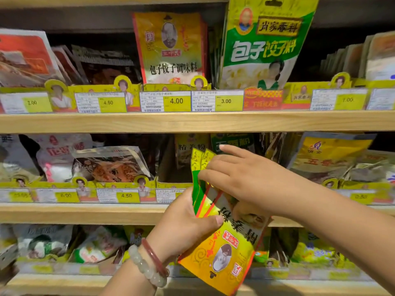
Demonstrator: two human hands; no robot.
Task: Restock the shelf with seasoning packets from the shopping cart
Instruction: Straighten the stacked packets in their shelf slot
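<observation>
My left hand (188, 225) grips a small stack of yellow seasoning packets (226, 248) with red edges, held upside down in front of the middle shelf (85, 212). My right hand (241, 180) reaches over from the right and pinches the green and yellow top ends of the packets (198, 165), its index finger stretched out toward the shelf. A matching yellow packet (171, 48) stands in a tray on the upper shelf above the 4.00 price tag (165, 101). The shopping cart is out of view.
Wooden shelves hold trays of assorted seasoning packets. A big green and white packet (263, 43) stands right of the yellow one. A dark gap in the tray (168, 167) lies behind my hands on the middle shelf. More packets fill the bottom shelf (64, 246).
</observation>
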